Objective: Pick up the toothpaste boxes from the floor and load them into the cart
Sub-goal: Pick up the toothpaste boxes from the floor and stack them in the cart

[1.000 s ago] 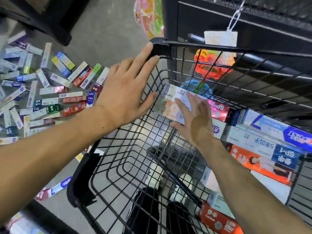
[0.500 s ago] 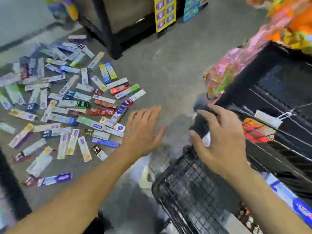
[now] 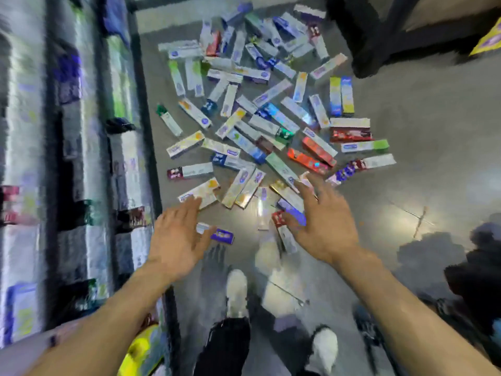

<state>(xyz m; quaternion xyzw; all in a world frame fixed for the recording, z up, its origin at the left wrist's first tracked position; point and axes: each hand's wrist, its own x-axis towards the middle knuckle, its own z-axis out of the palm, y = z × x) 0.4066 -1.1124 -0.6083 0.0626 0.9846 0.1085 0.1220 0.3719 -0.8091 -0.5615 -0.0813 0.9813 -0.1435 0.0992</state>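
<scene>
Toothpaste boxes (image 3: 245, 147) lie scattered flat across the grey floor (image 3: 423, 147) in the head view, a loose heap running from the far middle down to the near middle; there are several dozen of them, too many and too blurred to count exactly, pointing every way and many overlapping. Among them two red boxes (image 3: 311, 156) lie side by side right of the heap's middle, and one dark red box (image 3: 351, 134) lies just beyond them to the right, beside a pair of boxes, one blue and one yellow-green (image 3: 341, 95), standing out at the far right edge. One box with a purple end (image 3: 221, 235) lies nearest, apart from the rest. Two bare hands reach forward over the near edge of the heap, both with fingers spread and straight, holding nothing: the left hand (image 3: 177, 236) hovers just left of the purple-ended box, and the right hand (image 3: 321, 221) hangs over the boxes at the heap's near right corner; whether either touches a box is not clear in the blur. Two white shoes (image 3: 237, 291) show near the bottom, below dark trouser legs. Shelving (image 3: 81, 158) stocked with more boxes runs down the left side, heavily smeared. A dark shelf base (image 3: 385, 36) stands at the far right.
</scene>
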